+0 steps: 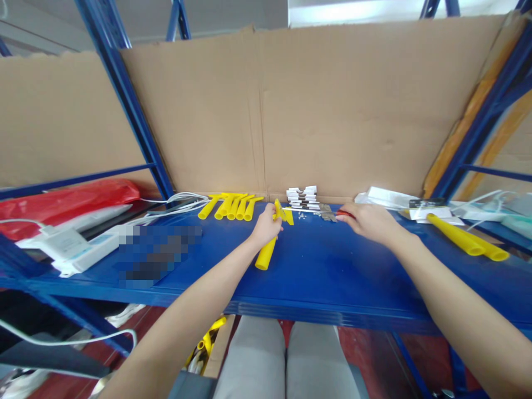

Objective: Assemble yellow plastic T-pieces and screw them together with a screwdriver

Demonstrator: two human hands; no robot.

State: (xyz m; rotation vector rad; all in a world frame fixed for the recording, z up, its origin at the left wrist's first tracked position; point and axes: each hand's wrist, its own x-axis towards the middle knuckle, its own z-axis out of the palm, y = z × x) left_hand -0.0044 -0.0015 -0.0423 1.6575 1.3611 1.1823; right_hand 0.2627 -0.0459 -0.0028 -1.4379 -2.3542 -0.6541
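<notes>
Two bare hands are at work over a blue desk (316, 271). Left grip (266, 227): closed, fingers wrapped around the upper part of a yellow T-shaped piece (266, 255). The piece sits inside this grip; its crosshead shows above and to the right of the fingers, and its hollow tube slants out below toward the near edge of the desk, open end facing the person. Right grip (371, 220): pinching the red handle of a screwdriver (343, 213), thumb and fingers pressed on it. The shaft runs leftward, nearly level, to the crosshead; exact contact at the tip is too small to make out. The right grip is well apart from the yellow piece, with the shaft between.

Surroundings: a stack of white strips (302, 195) with dark marks lies behind the shaft, small metal bits (305, 215) just in front of it. To the left, a row of similar yellow pieces (233, 208) lies side by side near the cardboard panel (332, 111). To the right, two yellow tubes (457, 235) rest near the white packaging (388, 197).
</notes>
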